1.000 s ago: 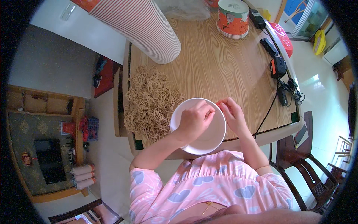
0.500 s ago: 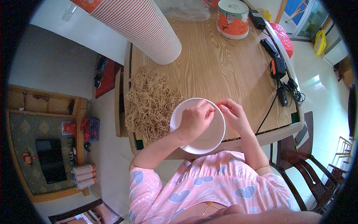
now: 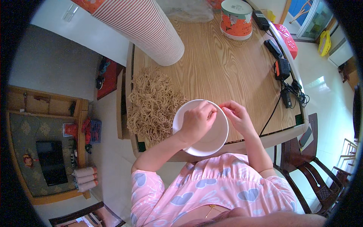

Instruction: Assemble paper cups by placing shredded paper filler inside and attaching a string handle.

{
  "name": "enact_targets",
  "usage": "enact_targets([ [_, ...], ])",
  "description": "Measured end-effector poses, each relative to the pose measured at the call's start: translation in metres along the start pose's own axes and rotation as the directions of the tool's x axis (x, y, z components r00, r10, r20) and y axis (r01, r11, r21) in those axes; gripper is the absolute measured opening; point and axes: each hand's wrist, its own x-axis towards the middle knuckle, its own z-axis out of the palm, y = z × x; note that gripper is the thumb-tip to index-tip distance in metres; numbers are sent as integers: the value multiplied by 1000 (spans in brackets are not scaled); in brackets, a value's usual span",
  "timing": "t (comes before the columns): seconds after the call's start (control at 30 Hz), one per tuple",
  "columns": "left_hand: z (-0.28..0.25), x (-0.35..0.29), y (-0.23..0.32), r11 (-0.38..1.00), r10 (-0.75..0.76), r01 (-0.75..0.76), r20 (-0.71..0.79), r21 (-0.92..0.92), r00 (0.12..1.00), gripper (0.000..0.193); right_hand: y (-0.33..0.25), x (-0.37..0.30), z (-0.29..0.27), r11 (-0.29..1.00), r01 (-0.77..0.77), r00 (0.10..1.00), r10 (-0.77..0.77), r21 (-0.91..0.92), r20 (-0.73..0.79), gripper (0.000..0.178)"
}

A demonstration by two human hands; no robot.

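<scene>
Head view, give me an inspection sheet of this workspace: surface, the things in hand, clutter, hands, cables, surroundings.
Surface: wooden table, light grain, bare in the middle.
Things in hand: white bowl at the table's near edge; pile of dry noodles to its left.
Clutter: tall stack of striped paper cups lying far left; orange tub at the far edge; clear plastic bag beside it.
Hands: left hand reaches into the bowl, fingers curled; right hand at the bowl's right rim, fingertips pinched; what the grip holds is too small to tell.
Cables: black adapters and tangled cords along the right edge.
Surroundings: dark wooden chair at right; tiled floor; low cabinet at left.
</scene>
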Motion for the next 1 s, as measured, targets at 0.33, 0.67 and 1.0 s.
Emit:
enact_targets([
  [0.33,0,1,1,999,7,-7,-8,32,1000,6,-3,-1,-1,1000,-17,999,17,-4,36,17],
  [0.67,0,3,3,998,10,-10,-1,66,1000,7,2,9,-3,994,65,997,-62,-84,40,7],
  [1.0,-2,3,2,1000,-15,15,-1,21,1000,12,-3,7,2,982,94,996,-91,-162,24,5],
])
